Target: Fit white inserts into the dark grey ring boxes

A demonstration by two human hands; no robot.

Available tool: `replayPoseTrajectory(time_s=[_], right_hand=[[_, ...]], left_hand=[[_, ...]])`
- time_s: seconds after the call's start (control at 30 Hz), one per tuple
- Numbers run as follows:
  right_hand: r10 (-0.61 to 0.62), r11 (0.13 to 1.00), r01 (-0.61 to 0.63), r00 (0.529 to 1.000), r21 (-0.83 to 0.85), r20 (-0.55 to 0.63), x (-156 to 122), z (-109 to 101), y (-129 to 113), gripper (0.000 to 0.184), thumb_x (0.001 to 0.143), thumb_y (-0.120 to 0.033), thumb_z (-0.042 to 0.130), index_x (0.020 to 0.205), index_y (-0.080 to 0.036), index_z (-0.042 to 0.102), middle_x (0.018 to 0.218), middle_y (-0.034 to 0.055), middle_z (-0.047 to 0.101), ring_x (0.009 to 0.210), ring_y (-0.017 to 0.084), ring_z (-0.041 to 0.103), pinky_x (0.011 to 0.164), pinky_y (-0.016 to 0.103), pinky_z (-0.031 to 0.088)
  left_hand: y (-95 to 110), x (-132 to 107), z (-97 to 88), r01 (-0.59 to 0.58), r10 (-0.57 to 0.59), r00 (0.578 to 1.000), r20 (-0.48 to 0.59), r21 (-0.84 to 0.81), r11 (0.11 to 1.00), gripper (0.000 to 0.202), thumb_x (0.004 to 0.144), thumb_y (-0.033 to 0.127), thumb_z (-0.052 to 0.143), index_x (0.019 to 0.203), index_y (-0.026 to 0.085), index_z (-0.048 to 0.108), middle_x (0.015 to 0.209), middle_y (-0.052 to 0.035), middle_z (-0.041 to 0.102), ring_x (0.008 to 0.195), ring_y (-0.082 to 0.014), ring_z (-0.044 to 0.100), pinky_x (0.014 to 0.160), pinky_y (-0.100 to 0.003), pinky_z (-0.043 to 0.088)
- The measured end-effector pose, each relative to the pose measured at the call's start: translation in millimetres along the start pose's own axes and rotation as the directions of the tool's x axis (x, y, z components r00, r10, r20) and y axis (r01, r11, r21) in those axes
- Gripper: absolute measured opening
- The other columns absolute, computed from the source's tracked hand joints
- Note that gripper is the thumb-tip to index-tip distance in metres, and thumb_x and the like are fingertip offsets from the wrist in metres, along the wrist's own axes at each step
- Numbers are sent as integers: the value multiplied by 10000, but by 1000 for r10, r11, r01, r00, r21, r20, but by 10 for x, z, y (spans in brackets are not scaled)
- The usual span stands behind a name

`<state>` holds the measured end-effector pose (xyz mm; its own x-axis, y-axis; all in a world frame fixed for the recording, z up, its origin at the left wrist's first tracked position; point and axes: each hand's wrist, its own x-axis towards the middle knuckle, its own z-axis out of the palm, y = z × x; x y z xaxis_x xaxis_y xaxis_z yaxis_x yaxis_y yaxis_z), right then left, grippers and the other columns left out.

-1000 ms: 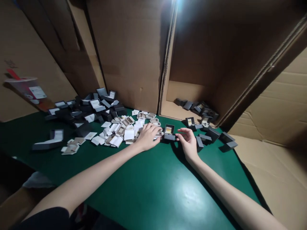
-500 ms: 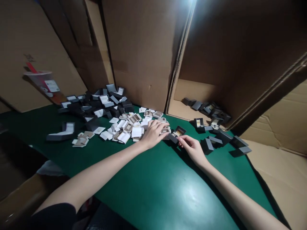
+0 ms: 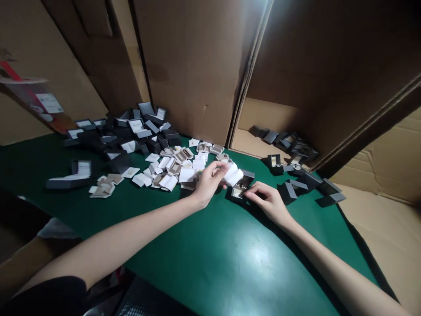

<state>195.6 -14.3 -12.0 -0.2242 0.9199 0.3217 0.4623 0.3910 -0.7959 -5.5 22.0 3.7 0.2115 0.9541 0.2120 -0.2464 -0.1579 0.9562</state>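
Note:
My left hand (image 3: 209, 181) pinches a white folded card insert (image 3: 233, 175) and holds it above the table. Just under and beyond the insert is a small black box (image 3: 249, 175), lid up, with a pale lining and small bright pieces inside that I cannot make out. The closed fingertips of my right hand (image 3: 265, 196) grip this box at its near right edge. A loose heap of white and grey-brown card inserts (image 3: 169, 182) lies just left of my left hand.
Many open black boxes (image 3: 118, 136) are piled at the back left. More black boxes (image 3: 309, 180) stand at the right, some on a cardboard flap. Cardboard walls (image 3: 190, 66) close off the back of the green table (image 3: 210, 245). A drink cup (image 3: 36, 98) stands far left.
My left hand has picked a white insert from the heap and brought it over the small black box. That box's front now shows lowered or opened, with my right hand still at it.

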Motion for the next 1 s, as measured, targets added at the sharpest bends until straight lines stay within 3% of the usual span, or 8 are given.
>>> replayPoseTrajectory(time_s=[0.17,0.3,0.47,0.67,0.8,1.0], right_hand=[[-42,999,43,996,7,-77,-35,5,-6,161,836,-361,620,835,-203,647,794,20,625,722,152,563,669,290,438],[-128,992,130,981,3,-146,-36,15,-25,141,841,-330,615,912,-208,617,865,31,606,760,154,565,686,299,473],[-158,987,157,977,-18,-140,-26,9,-80,205,844,-349,608,1006,-224,589,998,64,607,843,180,586,702,323,519],[-285,948,270,956,-167,-75,-49,5,-106,328,824,-387,633,1104,-226,574,1063,95,627,956,232,592,792,390,524],[-348,922,327,935,-206,-72,-58,19,-91,388,806,-335,658,1161,-221,551,1099,105,604,967,230,593,813,381,520],[-361,916,333,928,-226,-97,-72,22,-108,360,821,-287,624,1166,-224,545,1044,93,603,846,193,589,736,351,516]], left_hand=[[-53,-20,30,83,-79,996,39,-98,992,405,728,408,739,984,163,542,858,-33,641,781,-153,614,721,-307,527],[-102,-35,38,155,-145,980,135,-63,986,389,761,344,717,1057,167,536,882,-39,663,792,-143,628,748,-286,497],[-59,-63,70,165,-159,966,204,-14,986,376,712,273,755,1011,158,558,914,-54,682,815,-143,639,747,-268,486],[-60,-90,67,142,-133,944,302,-11,990,478,633,175,802,1004,161,502,951,-64,672,875,-168,655,799,-317,513],[-83,-92,59,95,-102,943,316,37,995,467,631,147,795,980,169,485,949,-50,630,898,-173,636,772,-312,529],[-116,-66,43,9,-36,928,372,74,997,448,644,163,776,984,181,484,988,-43,563,954,-180,589,784,-324,527]])
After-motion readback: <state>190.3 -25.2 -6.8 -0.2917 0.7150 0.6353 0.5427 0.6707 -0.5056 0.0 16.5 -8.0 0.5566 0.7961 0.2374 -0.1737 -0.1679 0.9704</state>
